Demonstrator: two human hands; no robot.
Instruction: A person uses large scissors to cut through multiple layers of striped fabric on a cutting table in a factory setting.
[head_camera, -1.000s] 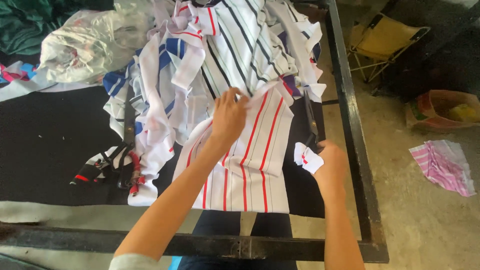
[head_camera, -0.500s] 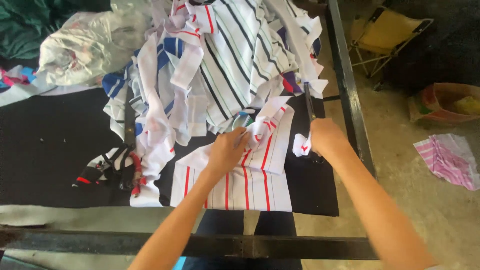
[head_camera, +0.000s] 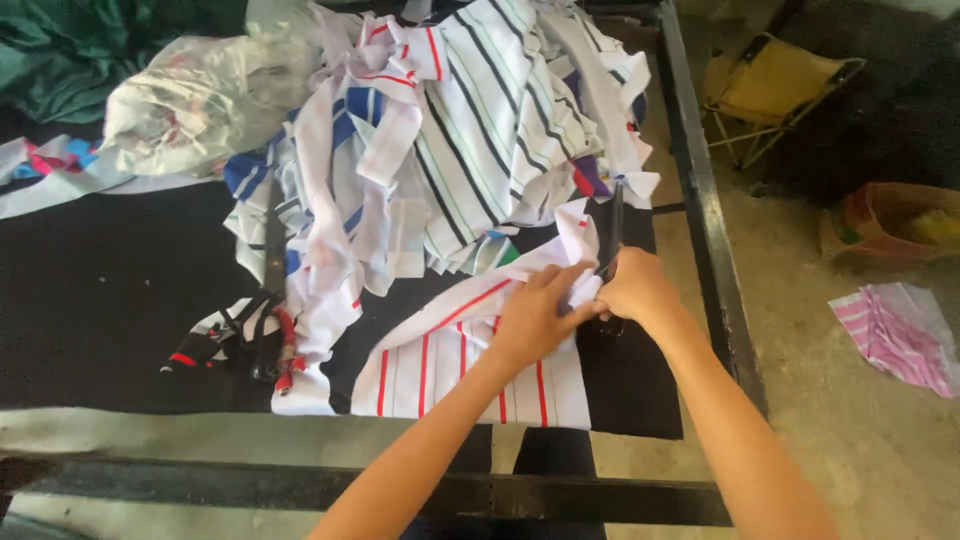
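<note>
A white cloth piece with red stripes (head_camera: 440, 365) lies on the black table cover (head_camera: 110, 290) at the near edge. My left hand (head_camera: 535, 315) presses and pinches its folded upper right corner. My right hand (head_camera: 638, 290) touches the left one at that corner and is closed around the handle of what looks like black scissors (head_camera: 613, 225), whose blade points away from me. The small white scrap from earlier is hidden.
A big heap of striped white, blue and black cloth (head_camera: 470, 130) fills the table's middle, with a clear plastic bag (head_camera: 200, 100) at its left. A black metal frame rail (head_camera: 700, 230) borders the right side. On the floor are a yellow folding chair (head_camera: 775, 90) and pink striped cloth (head_camera: 895, 330).
My left hand slid right along the striped piece and lifted its corner. My right hand moved in from the right edge to meet it, and the small white scrap it held is out of sight.
</note>
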